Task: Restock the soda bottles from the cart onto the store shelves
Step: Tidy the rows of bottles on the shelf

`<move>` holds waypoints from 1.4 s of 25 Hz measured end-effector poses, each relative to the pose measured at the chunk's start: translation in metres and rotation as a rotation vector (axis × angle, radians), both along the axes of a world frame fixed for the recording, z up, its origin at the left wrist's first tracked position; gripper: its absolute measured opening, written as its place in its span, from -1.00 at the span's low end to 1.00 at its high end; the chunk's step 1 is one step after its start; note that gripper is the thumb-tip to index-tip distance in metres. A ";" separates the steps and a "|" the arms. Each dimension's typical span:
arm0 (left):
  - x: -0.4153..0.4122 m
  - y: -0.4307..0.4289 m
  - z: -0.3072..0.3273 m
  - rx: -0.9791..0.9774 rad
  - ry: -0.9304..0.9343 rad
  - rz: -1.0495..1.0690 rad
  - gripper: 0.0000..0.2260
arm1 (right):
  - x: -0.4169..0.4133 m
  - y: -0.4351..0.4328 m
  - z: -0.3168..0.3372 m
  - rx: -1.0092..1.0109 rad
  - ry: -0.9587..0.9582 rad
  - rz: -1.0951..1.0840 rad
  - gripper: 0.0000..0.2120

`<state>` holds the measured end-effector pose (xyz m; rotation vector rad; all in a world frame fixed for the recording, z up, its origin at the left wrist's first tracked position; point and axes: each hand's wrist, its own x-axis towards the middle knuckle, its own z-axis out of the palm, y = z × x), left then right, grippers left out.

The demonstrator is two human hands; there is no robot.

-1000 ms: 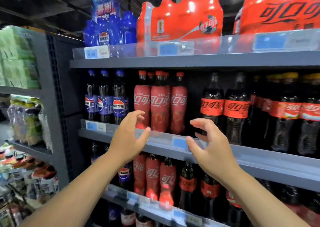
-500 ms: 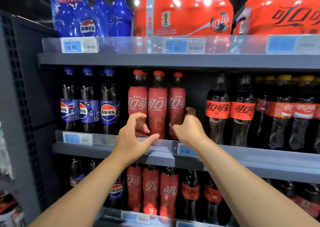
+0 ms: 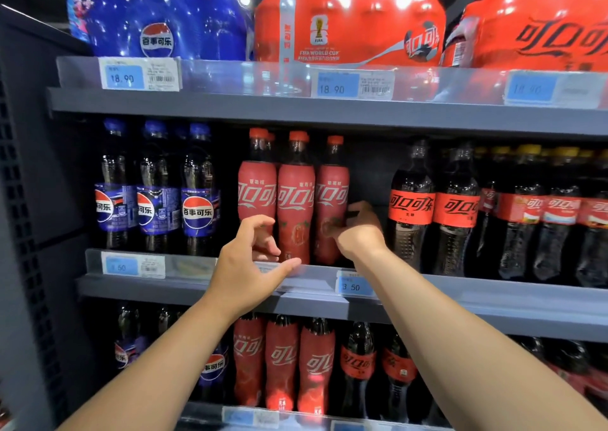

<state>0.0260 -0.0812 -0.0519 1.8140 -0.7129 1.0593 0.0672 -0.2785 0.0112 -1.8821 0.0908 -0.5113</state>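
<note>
1. Three red bottles (image 3: 296,200) stand foremost on the middle shelf (image 3: 493,294), three Pepsi bottles (image 3: 158,190) left of them
2. Right hand (image 3: 357,233) grip holds the rightmost red one
3. Left hand (image 3: 250,262) grip wide, empty

Bright ceiling glare on shrink-wrapped packs (image 3: 355,19) (dimmer below, soft blur, bowed edges).

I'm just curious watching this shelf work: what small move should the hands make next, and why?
Probably close the left hand on the leftmost red-sleeved Coca-Cola bottle. That hand hovers open just before it, while the right hand grips the rightmost red-sleeved Coca-Cola bottle, beside a gap on the middle shelf.
</note>
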 end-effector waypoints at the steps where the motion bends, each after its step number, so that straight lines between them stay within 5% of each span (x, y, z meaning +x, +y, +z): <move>1: 0.001 0.000 0.000 0.008 -0.004 0.006 -0.42 | 0.001 0.002 0.000 -0.009 0.000 -0.023 -0.56; 15: 0.002 0.000 0.001 0.016 -0.010 -0.005 -0.40 | -0.020 -0.009 -0.004 -0.292 -0.069 0.016 -0.73; 22: -0.001 0.000 0.002 0.016 0.007 -0.006 -0.40 | -0.043 -0.023 -0.004 -0.399 -0.108 0.066 -0.66; 35: -0.003 0.000 0.000 0.002 0.033 0.012 -0.47 | -0.053 -0.026 -0.021 -0.392 -0.221 0.037 -0.72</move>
